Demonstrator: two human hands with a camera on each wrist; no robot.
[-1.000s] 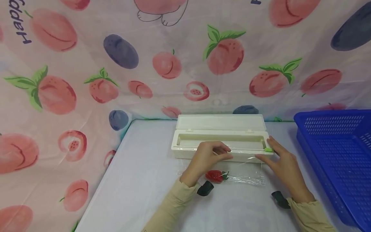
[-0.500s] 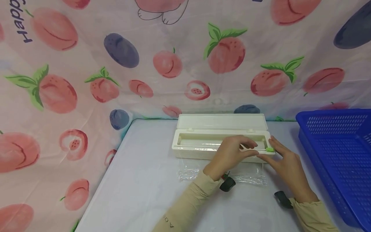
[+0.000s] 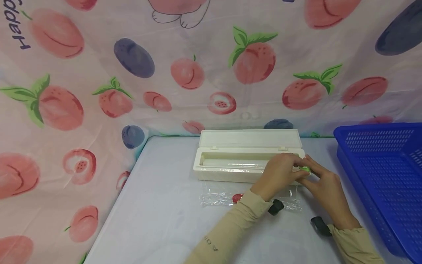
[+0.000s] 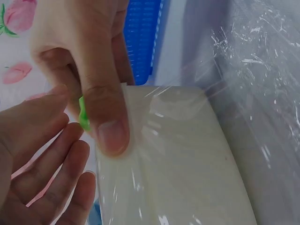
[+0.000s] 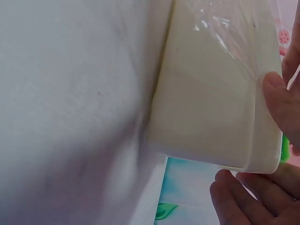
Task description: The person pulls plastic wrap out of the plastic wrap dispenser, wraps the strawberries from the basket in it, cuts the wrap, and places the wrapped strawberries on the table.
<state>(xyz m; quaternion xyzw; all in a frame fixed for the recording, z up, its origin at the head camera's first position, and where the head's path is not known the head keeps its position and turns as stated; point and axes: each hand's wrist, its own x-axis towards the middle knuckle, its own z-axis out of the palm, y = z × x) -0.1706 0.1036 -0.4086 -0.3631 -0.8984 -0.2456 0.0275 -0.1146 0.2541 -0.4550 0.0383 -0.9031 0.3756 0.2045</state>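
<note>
White bench [image 3: 158, 220] carries an open box [image 3: 227, 176] with clear film [image 3: 214, 200] over its front edge; a square, firm hold on the box should keep that film flat. At the right end, the right hand [image 3: 326, 187] grips the corner, thumb on the front edge, while the left hand [image 3: 279, 170] has its fingers loosely bent, apart from the thumb. Out front lies a red fruit [image 3: 237, 198], partly hidden, and near the left fingertips a green slider [image 4: 84, 115], contact unclear, likely best worked with light, level pressure.
</note>
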